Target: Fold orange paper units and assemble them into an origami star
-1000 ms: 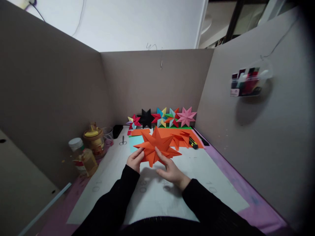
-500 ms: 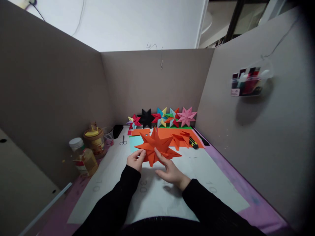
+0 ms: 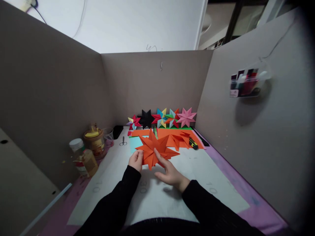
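Note:
An orange folded paper star [image 3: 154,148] with many points is held up above the white sheet [image 3: 157,203]. My left hand [image 3: 136,160] pinches its lower left edge between thumb and fingers. My right hand [image 3: 170,172] is spread, its index finger resting on the front of the star near the centre and its thumb apart below. Behind the star lie more orange folded pieces [image 3: 180,140] on flat orange paper [image 3: 162,131].
Finished stars, including a black one [image 3: 146,118] and a pink one [image 3: 186,117], lean at the back. Small scissors [image 3: 123,141], a glue bottle [image 3: 85,160], a tub [image 3: 94,141] and a clear cup [image 3: 108,136] stand or lie left. A cutter [image 3: 193,143] lies right.
The orange star has turned slightly and its top point has shifted left. My left hand has moved a little with its edge; my right hand has hardly moved.

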`<action>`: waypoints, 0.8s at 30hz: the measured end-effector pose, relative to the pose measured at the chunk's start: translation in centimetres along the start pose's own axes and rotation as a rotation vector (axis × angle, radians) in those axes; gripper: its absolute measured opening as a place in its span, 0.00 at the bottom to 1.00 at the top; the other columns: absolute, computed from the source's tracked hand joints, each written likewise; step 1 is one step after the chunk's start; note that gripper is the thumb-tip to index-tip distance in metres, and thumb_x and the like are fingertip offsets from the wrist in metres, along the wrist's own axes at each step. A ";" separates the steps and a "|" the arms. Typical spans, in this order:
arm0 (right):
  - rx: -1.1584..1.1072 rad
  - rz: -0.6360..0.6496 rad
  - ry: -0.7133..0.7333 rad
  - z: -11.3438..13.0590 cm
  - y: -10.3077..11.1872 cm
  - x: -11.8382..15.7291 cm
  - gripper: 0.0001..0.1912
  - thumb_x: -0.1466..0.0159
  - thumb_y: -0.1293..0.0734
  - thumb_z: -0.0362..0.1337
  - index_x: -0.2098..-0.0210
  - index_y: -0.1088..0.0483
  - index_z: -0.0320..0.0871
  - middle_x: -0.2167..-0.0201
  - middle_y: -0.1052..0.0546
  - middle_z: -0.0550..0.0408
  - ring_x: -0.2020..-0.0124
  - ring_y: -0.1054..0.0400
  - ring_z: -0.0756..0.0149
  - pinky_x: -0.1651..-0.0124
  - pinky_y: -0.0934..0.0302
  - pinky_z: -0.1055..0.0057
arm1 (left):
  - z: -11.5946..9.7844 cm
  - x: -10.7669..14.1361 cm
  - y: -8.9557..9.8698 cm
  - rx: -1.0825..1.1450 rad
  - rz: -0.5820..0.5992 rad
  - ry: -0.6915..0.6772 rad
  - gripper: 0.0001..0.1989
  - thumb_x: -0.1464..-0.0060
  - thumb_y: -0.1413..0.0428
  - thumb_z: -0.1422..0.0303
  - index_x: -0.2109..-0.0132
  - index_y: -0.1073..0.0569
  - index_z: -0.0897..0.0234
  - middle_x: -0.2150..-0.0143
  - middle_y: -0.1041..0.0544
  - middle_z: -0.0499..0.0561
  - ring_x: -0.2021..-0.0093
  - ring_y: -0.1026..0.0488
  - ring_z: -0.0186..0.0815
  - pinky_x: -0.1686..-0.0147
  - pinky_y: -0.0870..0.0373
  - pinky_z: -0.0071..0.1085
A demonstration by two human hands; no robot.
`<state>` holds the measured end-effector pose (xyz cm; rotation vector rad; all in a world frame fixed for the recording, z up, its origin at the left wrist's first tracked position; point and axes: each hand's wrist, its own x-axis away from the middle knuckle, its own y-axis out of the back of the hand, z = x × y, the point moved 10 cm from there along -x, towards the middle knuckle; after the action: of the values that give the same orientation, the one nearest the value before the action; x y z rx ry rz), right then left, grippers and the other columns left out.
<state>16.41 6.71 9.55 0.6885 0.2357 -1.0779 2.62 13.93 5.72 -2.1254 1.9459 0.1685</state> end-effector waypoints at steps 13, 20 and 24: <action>-0.024 0.003 0.004 0.0 0.1 0.0 0.45 0.44 0.35 0.31 0.35 0.64 0.47 0.35 0.50 0.50 0.36 0.55 0.56 0.37 0.57 0.56 | 0.6 0.4 -0.1 0.224 -0.018 0.149 0.18 0.66 0.35 0.60 0.68 0.25 0.68 0.70 0.22 0.52 0.67 0.26 0.36 0.62 0.31 0.34; -0.046 0.032 0.000 0.5 -0.2 -0.1 0.44 0.43 0.34 0.33 0.35 0.64 0.48 0.37 0.44 0.53 0.37 0.52 0.56 0.37 0.56 0.56 | 0.7 0.3 -0.2 0.111 -0.009 0.155 0.19 0.65 0.39 0.53 0.76 0.33 0.65 0.80 0.29 0.44 0.78 0.32 0.29 0.72 0.33 0.28; -0.073 -0.010 -0.019 -0.2 0.1 0.0 0.43 0.43 0.34 0.35 0.35 0.62 0.49 0.37 0.45 0.53 0.36 0.53 0.56 0.36 0.59 0.54 | 0.9 0.1 0.7 0.041 -0.089 0.154 0.21 0.67 0.38 0.54 0.76 0.38 0.63 0.88 0.39 0.37 0.86 0.41 0.24 0.83 0.44 0.22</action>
<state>16.54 6.88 9.48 0.6126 0.2611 -1.0796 1.98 14.05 4.72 -2.2527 1.9126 -0.0532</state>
